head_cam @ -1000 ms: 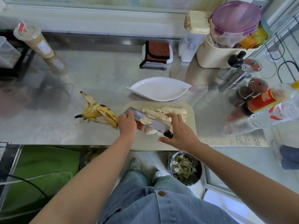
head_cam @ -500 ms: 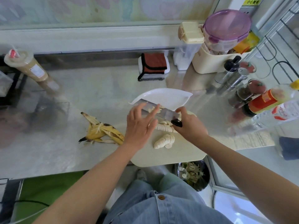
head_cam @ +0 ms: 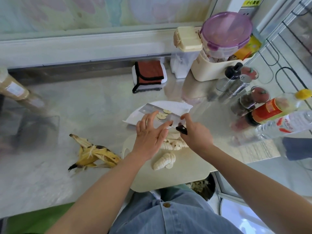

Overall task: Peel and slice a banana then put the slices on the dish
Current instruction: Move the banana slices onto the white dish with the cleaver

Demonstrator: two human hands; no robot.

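A few banana slices (head_cam: 162, 114) ride on the flat of the cleaver (head_cam: 150, 108), held just above the white leaf-shaped dish (head_cam: 177, 105). The right hand (head_cam: 196, 134) grips the cleaver's black handle, one finger up against the blade. The left hand (head_cam: 149, 134) is released, fingers spread and straight, its tips at the blade beside the slices. More sliced banana (head_cam: 164, 160) lies in clusters on the cream cutting board (head_cam: 184, 174) below. The banana peel (head_cam: 94, 154) sprawls on the steel counter (head_cam: 81, 107) to the left.

Left hand (head_cam: 150, 134) splayed, fingers straight; right hand (head_cam: 195, 135) grips knife (head_cam: 175, 119).
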